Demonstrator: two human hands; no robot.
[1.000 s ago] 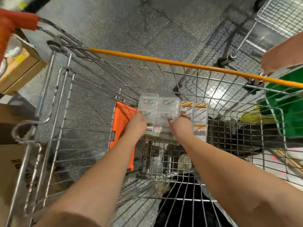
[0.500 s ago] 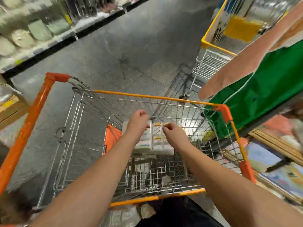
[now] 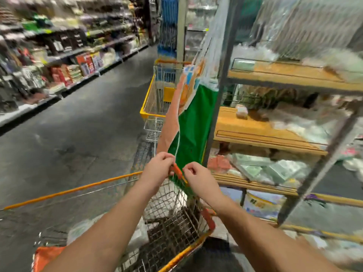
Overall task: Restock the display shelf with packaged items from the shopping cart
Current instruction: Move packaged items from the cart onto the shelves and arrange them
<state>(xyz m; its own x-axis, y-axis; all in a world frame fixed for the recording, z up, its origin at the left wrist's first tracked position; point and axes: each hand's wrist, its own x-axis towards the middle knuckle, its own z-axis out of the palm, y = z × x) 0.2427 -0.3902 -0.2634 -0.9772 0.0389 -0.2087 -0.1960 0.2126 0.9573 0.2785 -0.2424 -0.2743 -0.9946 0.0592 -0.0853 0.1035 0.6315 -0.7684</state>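
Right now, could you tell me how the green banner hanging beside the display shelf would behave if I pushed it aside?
The green banner looks like thin sheet material, so it would probably flex and swing rather than resist. It hangs from above with its lower edge loose by the shopping cart, so it would likely fall back. It appears light; its attachment is blurred.

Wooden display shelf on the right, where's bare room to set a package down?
Middle shelf is bare wood at its left front, beside a small pack. Its right side and the lower shelf are crowded with bagged goods.
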